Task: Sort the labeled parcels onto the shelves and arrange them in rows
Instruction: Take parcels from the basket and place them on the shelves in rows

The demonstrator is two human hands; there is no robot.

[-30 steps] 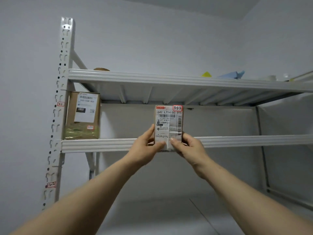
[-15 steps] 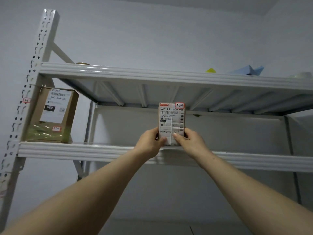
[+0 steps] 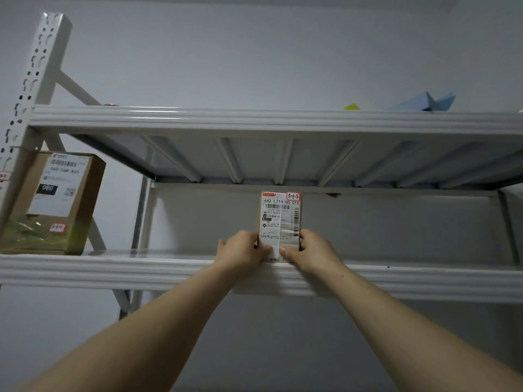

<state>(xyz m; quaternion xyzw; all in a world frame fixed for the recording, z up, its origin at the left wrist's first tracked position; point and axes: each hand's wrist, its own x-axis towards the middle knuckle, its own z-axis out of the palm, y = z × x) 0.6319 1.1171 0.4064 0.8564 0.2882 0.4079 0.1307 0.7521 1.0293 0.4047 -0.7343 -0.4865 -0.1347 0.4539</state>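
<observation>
Holding the small parcel (image 3: 278,216) upright at the front edge of the middle shelf (image 3: 141,268), we have left grip (image 3: 240,250) and right grip (image 3: 312,250) pinching its lower sides. We should seat its base flat, then slide it back, label outward, in line with the brown box (image 3: 53,202) at that shelf's left end.

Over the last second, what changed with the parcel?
The small white-labelled parcel went forward onto the white metal middle shelf, its base at the front lip. The left hand and right hand still grip its lower sides. The brown cardboard box stayed put.
</observation>
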